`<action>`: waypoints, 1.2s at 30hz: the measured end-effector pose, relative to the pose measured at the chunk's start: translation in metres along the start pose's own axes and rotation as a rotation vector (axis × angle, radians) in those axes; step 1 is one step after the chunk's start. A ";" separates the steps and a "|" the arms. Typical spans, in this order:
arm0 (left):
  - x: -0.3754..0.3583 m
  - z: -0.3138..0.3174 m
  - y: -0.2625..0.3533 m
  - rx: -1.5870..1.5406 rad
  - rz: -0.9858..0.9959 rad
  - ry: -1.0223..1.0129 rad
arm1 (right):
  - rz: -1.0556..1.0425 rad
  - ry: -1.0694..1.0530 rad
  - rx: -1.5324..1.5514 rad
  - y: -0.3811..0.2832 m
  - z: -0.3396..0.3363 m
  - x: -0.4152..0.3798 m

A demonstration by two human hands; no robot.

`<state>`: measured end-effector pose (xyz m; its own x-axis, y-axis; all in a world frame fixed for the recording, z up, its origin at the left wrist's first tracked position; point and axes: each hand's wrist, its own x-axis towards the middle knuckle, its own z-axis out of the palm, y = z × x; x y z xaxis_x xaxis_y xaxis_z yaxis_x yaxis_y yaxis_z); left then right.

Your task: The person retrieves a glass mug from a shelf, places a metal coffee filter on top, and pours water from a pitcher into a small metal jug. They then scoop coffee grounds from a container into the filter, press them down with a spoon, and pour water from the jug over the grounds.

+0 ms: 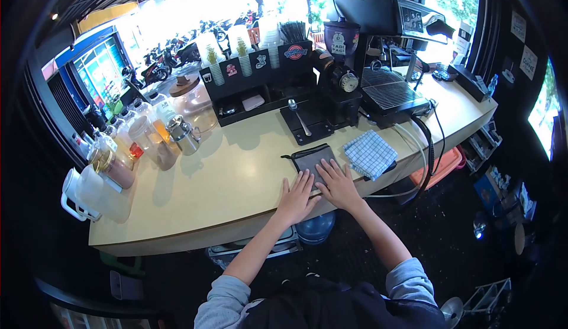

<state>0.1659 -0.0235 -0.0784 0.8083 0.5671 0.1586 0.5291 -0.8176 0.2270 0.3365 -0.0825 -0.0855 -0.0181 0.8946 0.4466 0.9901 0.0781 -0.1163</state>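
A folded dark grey cloth (307, 160) with a black edge and a small loop lies near the front of the wooden counter (225, 181). My left hand (297, 197) rests flat at its left front edge, fingers stretched out. On the cloth's right part lies my right hand (338, 185), palm down with its fingers spread. The thumbs are close together, and neither hand grips anything. Just right of my right hand is a blue-and-white checked cloth (370, 153). Behind the grey cloth, a spoon (300, 118) sits on a black mat (316, 129).
An espresso machine (387, 86) and a coffee grinder (341, 71) stand at the back right. A black organizer (266, 95) holds cups. Bottles (163, 109), a steel pitcher (184, 136) and plastic jugs (106, 196) line the left side. Hoses hang over the front edge at right.
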 end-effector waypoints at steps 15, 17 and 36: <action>-0.163 0.018 -0.042 -0.623 -0.111 0.613 | 0.057 0.221 0.623 -0.056 -0.011 -0.095; -0.207 0.065 -0.074 -0.652 -0.340 0.602 | 0.208 0.084 0.586 -0.055 0.005 -0.129; -0.305 0.316 -0.172 -0.761 -0.678 -0.922 | 1.741 -0.968 0.491 -0.133 0.102 -0.465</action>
<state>-0.0901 -0.0875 -0.4690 0.4858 0.3142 -0.8156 0.8564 0.0157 0.5161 0.1993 -0.4640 -0.3683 0.4887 0.0223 -0.8722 -0.0669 -0.9958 -0.0629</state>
